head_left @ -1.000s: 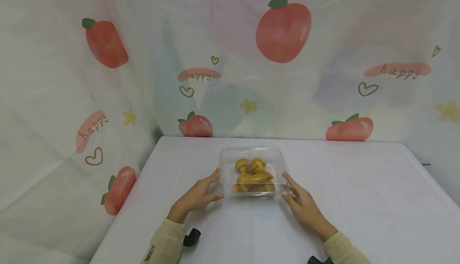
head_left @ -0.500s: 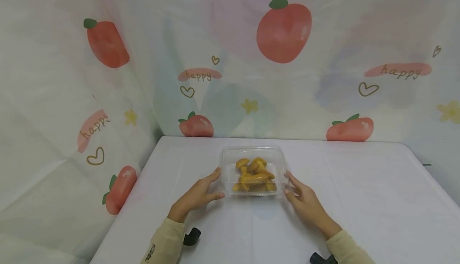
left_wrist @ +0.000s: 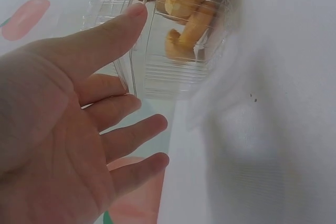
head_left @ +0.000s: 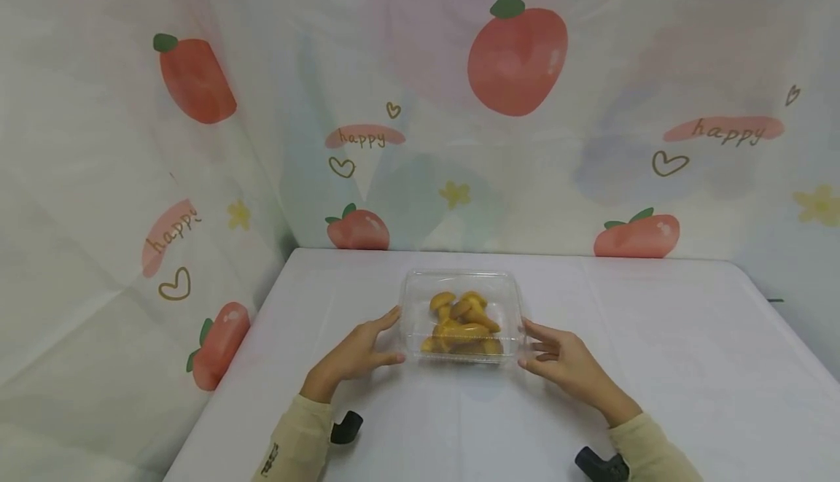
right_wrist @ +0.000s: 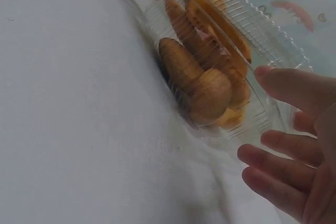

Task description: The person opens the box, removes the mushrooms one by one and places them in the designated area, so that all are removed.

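A clear plastic clamshell box (head_left: pixel 413 300) with a ridged rim sits on the table, its lid down. Inside lie several yellow-brown mushrooms (head_left: pixel 462 332); the right wrist view shows their rounded caps (right_wrist: pixel 210 95) through the wall. At the box's left side is my left hand (head_left: pixel 351 358), thumb near the front corner and fingers straight and spread. On the opposite side my right hand (head_left: pixel 577 369) has its thumb and index finger close to the rim, the other fingers loosely extended. Whether the fingertips touch the plastic is hard to tell.
A white cloth covers the table (head_left: pixel 656 351). Behind and to the left hangs a patterned curtain (head_left: pixel 426 66) printed with red fruit. Black wrist-camera mounts (head_left: pixel 346 427) stick out below both sleeves.
The right hand has shifted slightly right and its fingers have spread. Slightly nearer to me now, the box has hardly moved otherwise. The left hand has drawn back a little.
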Demonstrator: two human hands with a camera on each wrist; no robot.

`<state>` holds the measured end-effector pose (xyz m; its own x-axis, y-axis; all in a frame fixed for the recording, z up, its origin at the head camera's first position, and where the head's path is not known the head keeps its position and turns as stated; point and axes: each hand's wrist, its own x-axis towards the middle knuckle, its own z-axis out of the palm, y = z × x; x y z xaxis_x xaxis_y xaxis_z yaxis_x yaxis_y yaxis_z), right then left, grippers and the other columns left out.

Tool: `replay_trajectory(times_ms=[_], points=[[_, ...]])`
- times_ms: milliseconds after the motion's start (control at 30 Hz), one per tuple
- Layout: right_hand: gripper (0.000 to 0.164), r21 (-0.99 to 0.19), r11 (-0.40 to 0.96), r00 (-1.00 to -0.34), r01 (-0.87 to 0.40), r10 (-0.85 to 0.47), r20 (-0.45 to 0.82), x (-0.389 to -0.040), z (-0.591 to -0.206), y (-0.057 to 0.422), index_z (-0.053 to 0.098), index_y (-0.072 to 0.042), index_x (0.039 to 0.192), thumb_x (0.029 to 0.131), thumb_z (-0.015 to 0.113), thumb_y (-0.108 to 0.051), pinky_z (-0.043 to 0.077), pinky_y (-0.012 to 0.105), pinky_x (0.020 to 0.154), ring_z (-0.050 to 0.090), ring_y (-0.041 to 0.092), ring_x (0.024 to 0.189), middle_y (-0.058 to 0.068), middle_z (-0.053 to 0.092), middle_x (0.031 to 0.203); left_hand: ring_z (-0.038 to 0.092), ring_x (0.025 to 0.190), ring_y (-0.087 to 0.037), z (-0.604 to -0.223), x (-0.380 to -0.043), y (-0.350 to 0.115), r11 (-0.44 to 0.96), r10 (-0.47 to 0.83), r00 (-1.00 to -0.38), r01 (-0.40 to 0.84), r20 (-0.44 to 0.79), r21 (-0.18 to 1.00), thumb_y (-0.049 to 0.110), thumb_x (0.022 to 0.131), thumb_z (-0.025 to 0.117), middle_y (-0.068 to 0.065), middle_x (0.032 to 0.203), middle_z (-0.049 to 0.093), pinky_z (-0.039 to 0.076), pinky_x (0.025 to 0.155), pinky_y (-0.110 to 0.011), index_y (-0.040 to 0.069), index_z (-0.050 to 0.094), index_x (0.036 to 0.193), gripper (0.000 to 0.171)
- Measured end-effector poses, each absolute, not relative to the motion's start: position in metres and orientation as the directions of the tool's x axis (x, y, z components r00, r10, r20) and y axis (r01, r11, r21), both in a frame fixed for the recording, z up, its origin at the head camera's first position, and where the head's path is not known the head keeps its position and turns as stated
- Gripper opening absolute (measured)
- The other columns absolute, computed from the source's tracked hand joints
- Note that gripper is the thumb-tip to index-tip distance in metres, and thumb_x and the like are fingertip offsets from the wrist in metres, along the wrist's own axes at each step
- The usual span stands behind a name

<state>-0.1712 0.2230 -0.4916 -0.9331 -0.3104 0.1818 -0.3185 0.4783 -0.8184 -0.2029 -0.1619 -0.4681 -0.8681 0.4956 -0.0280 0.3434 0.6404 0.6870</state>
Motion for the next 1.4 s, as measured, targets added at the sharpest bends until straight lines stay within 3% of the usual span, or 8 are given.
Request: replay_trajectory(times_ms=[467,700,933,1100,1333,1400], points=[[0.069,-0.818,0.491,-0.939,-0.300,-0.301,0.164,-0.171,-0.489,0.223,0.050,0.007,0.144,0.087,0.080,-0.018,0.062,0.038,0.083,0.070,0.045,0.109,0.032,0.053,0.144,0.033,0.152,-0.034,-0.461,-0.201,-0.163,0.650,0.487,-0.872,0.326,-0.047,0.686,0.024,0.088,0.080,-0.016,0.163,0.035,0.030,0.123,-0.052,-0.001,0.036,0.155,0.084],[0.068,-0.789,0.513,-0.933,-0.339,-0.291,0.211,-0.163,-0.487,0.223,0.050,0.006,0.144,0.089,0.078,-0.019,0.062,0.041,0.085,0.066,0.046,0.116,0.032,0.036,0.157,0.033,0.152,-0.033,-0.457,-0.194,-0.168,0.642,0.499,-0.864,0.314,-0.070,0.699,0.030,0.091,0.076,-0.013,0.163,0.037,0.030,0.122,-0.054,0.004,0.037,0.156,0.080],[0.061,-0.698,0.589,-0.912,-0.407,-0.312,0.268,-0.154,-0.480,0.224,0.055,0.001,0.142,0.090,0.077,-0.023,0.059,0.041,0.092,0.056,0.030,0.132,0.022,0.047,0.154,0.032,0.153,-0.033,-0.454,-0.188,-0.173,0.627,0.514,-0.856,0.337,-0.048,0.702,0.036,0.092,0.074,-0.012,0.164,0.034,0.030,0.122,-0.055,0.006,0.039,0.155,0.078],[0.060,-0.687,0.598,-0.909,-0.413,-0.322,0.266,-0.150,-0.470,0.224,0.055,-0.001,0.143,0.091,0.076,-0.023,0.058,0.046,0.094,0.052,0.034,0.136,0.019,0.051,0.152,0.030,0.153,-0.035,-0.448,-0.185,-0.175,0.616,0.529,-0.848,0.357,-0.032,0.702,0.035,0.094,0.072,-0.015,0.166,0.030,0.030,0.121,-0.057,0.007,0.038,0.156,0.077],[0.053,-0.683,0.601,-0.910,-0.414,-0.287,0.299,-0.149,-0.459,0.223,0.058,-0.002,0.139,0.091,0.075,-0.019,0.058,0.044,0.094,0.053,-0.003,0.126,0.016,0.060,0.143,0.034,0.152,-0.034,-0.436,-0.181,-0.176,0.611,0.521,-0.853,0.363,-0.012,0.704,0.038,0.096,0.069,-0.013,0.164,0.034,0.032,0.120,-0.057,0.005,0.039,0.155,0.074],[0.051,-0.684,0.600,-0.910,-0.416,-0.276,0.311,-0.149,-0.457,0.223,0.058,-0.002,0.138,0.092,0.074,-0.018,0.059,0.042,0.093,0.056,-0.003,0.121,0.015,0.063,0.140,0.034,0.152,-0.034,-0.434,-0.179,-0.176,0.609,0.515,-0.857,0.359,-0.009,0.708,0.037,0.096,0.068,-0.013,0.164,0.036,0.032,0.121,-0.056,0.006,0.040,0.155,0.072]])
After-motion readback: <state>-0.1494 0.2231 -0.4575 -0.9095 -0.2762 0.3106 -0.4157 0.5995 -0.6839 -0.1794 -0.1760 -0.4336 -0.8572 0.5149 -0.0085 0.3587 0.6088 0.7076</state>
